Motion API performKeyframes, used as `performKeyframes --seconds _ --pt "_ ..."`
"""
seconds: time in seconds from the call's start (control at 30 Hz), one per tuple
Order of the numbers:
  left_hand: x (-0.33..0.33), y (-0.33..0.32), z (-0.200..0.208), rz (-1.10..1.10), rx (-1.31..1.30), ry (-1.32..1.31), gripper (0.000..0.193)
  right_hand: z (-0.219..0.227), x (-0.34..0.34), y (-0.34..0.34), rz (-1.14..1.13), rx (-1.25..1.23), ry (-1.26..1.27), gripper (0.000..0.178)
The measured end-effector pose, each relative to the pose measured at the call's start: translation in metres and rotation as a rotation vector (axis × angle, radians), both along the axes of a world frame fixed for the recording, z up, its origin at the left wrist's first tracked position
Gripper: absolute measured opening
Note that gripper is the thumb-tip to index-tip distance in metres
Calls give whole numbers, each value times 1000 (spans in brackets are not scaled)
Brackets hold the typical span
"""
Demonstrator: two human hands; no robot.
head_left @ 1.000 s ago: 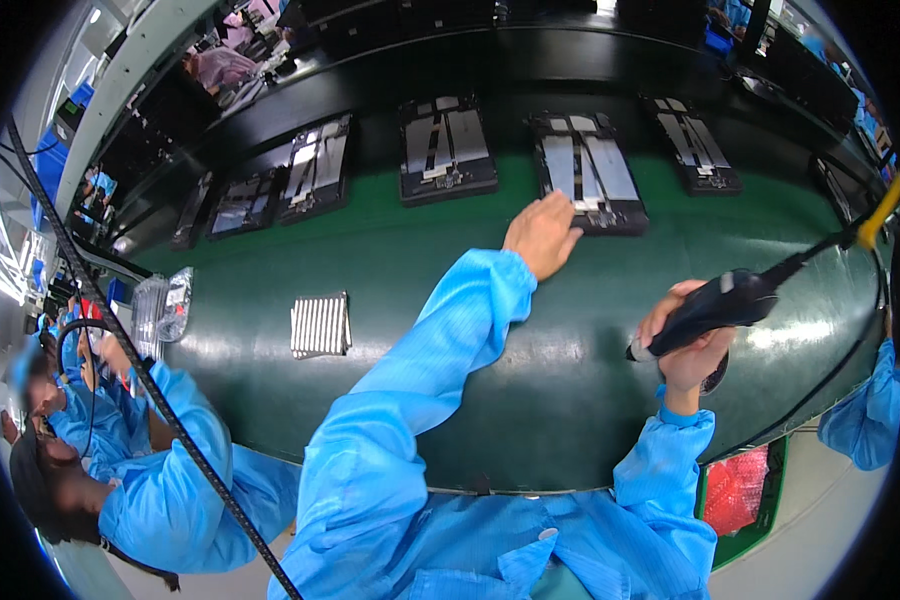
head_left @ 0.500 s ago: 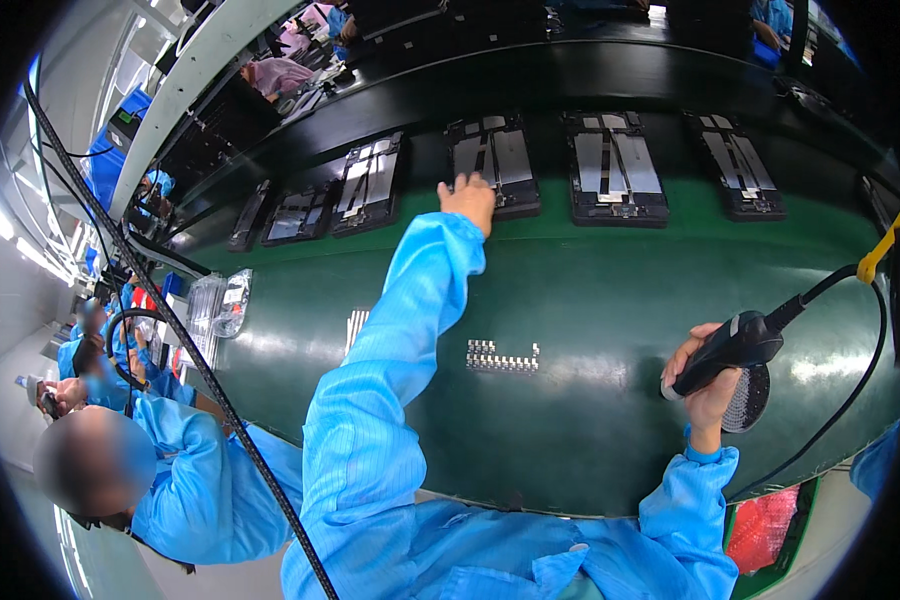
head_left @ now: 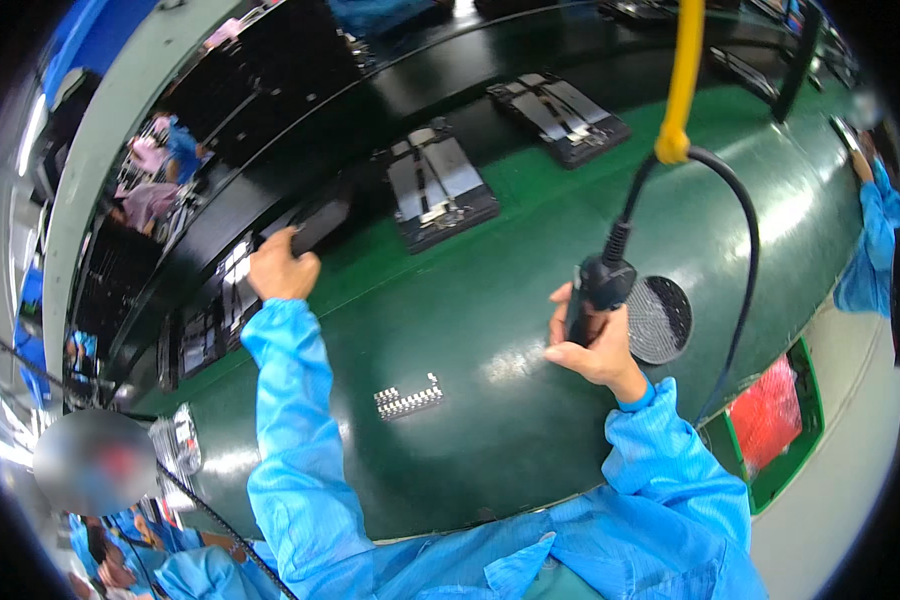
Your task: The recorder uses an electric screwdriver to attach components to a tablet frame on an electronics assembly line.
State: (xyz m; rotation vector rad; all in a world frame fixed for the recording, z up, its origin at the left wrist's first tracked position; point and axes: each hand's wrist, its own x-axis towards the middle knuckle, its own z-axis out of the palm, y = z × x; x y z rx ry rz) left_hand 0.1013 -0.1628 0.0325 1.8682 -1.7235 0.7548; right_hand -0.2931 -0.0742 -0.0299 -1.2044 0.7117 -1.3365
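Note:
My left hand [head_left: 284,268] is closed on the near edge of a dark, flat tablet-like unit [head_left: 322,216], which is tilted and blurred at the back of the bench. In my right hand [head_left: 602,345] is a black corded handheld tool [head_left: 600,288], with the fingers wrapped round its body. Its cable runs up to a yellow hanger [head_left: 675,120]. Beside the right hand lies a round, textured grey disc [head_left: 660,320]. An opened tablet [head_left: 440,190], with silver battery-like panels, rests right of my left hand. Another opened tablet [head_left: 562,116] sits farther right.
Small metallic pieces [head_left: 408,402] lie in rows on the green bench mat [head_left: 470,450]. More opened units [head_left: 200,335] stand at the left. A green crate [head_left: 812,400] with red bags is at the lower right. Co-workers sit on both sides; clear bags [head_left: 177,440] lie at left.
The view has swung to the right. My left hand has closed on a unit in the row, which is now tilted. My right hand still grips the corded tool, now turned more upright.

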Motion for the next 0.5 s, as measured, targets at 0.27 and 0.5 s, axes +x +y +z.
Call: performKeyframes --seconds 0.27,0.5 --pt "-44 108 44 -232 -320 157 24 14 6 0 -54 -78 0 31" --pt "-146 172 15 -666 86 -15 63 46 -61 -14 -372 -168 -71 27"
